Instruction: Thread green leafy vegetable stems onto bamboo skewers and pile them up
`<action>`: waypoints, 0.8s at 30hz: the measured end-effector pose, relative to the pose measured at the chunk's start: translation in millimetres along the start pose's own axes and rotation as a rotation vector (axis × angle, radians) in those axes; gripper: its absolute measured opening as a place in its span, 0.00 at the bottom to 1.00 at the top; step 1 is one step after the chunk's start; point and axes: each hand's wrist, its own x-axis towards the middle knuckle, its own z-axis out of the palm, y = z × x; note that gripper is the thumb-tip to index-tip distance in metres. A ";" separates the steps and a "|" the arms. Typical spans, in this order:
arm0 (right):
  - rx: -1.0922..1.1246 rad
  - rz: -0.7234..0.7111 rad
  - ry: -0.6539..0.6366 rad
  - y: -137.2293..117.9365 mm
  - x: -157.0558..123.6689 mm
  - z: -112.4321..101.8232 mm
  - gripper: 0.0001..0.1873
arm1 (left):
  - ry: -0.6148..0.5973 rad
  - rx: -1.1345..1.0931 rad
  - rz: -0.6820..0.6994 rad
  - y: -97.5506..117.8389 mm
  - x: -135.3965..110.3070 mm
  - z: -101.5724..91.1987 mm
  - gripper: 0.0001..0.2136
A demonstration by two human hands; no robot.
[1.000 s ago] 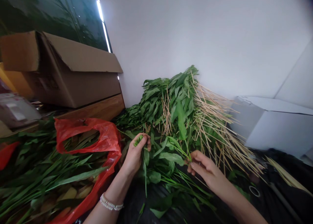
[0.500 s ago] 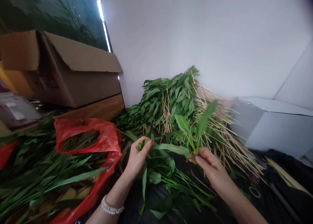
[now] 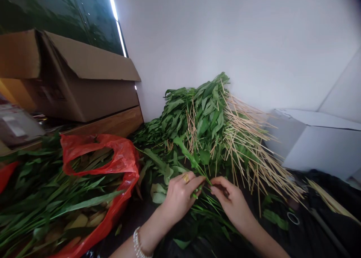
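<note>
My left hand [image 3: 180, 196], with a ring and a pearl bracelet, and my right hand [image 3: 229, 199] meet in the lower middle. Both pinch the same leafy green stem [image 3: 191, 160], whose leaves rise between them. My left fingers also close on folded green stems. Behind the hands lies a big pile of leafy greens [image 3: 194, 115] threaded on thin bamboo skewers [image 3: 248, 145], whose bare ends fan out to the right. Loose greens lie under my hands on a black sheet [image 3: 313, 231].
A red plastic bag [image 3: 113, 164] of long-stemmed greens [image 3: 42, 205] lies at the left. Behind it sits an open cardboard box [image 3: 76, 81] on a wooden ledge. A white box [image 3: 318, 141] stands at the right, against the white wall.
My left hand has moved right and down to meet my right hand. The stem my right hand held up now stands between both hands.
</note>
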 end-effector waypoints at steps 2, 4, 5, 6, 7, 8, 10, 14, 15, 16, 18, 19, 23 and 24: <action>-0.019 -0.006 -0.007 -1.0 -0.8 1.1 0.11 | -0.032 0.078 0.002 -0.9 0.2 3.4 0.17; 0.010 0.014 -0.021 -3.0 -1.0 1.7 0.11 | -0.058 0.158 0.004 -0.7 0.5 4.8 0.14; 0.044 0.034 -0.029 -4.3 -1.1 2.0 0.11 | -0.063 0.190 0.002 -0.2 0.7 5.0 0.13; 0.084 0.057 -0.034 -5.7 -1.1 2.4 0.12 | -0.064 0.213 0.000 0.5 0.8 5.2 0.12; 0.121 0.078 -0.036 -6.9 -1.1 2.7 0.12 | -0.064 0.226 0.001 1.3 0.9 5.3 0.11; 0.149 0.093 -0.036 -8.0 -1.3 3.2 0.12 | -0.066 0.235 0.004 2.1 1.0 5.5 0.10; 0.166 0.097 -0.038 -9.2 -2.0 4.1 0.12 | -0.080 0.247 0.021 3.6 1.2 6.0 0.11; 0.096 0.051 -0.062 -7.5 -3.9 5.6 0.11 | -0.104 0.255 0.050 5.4 2.9 5.6 0.10; 0.071 0.039 -0.068 -6.6 -4.3 5.9 0.10 | -0.114 0.255 0.058 5.5 3.4 4.9 0.09; 0.052 0.029 -0.073 -5.6 -4.5 6.3 0.10 | -0.127 0.257 0.070 5.3 3.8 4.1 0.08; 0.030 0.019 -0.080 -3.9 -4.5 7.2 0.10 | -0.158 0.273 0.099 4.4 3.9 2.6 0.07; 0.023 0.019 -0.083 -3.5 -4.4 7.8 0.09 | -0.172 0.285 0.111 3.9 3.6 2.4 0.07; -0.018 0.016 -0.101 -5.5 -4.0 9.3 0.09 | -0.182 0.270 0.091 2.4 1.8 5.1 0.06; -0.026 0.012 -0.111 -6.5 -3.9 9.1 0.08 | -0.167 0.228 0.062 1.8 2.2 5.5 0.06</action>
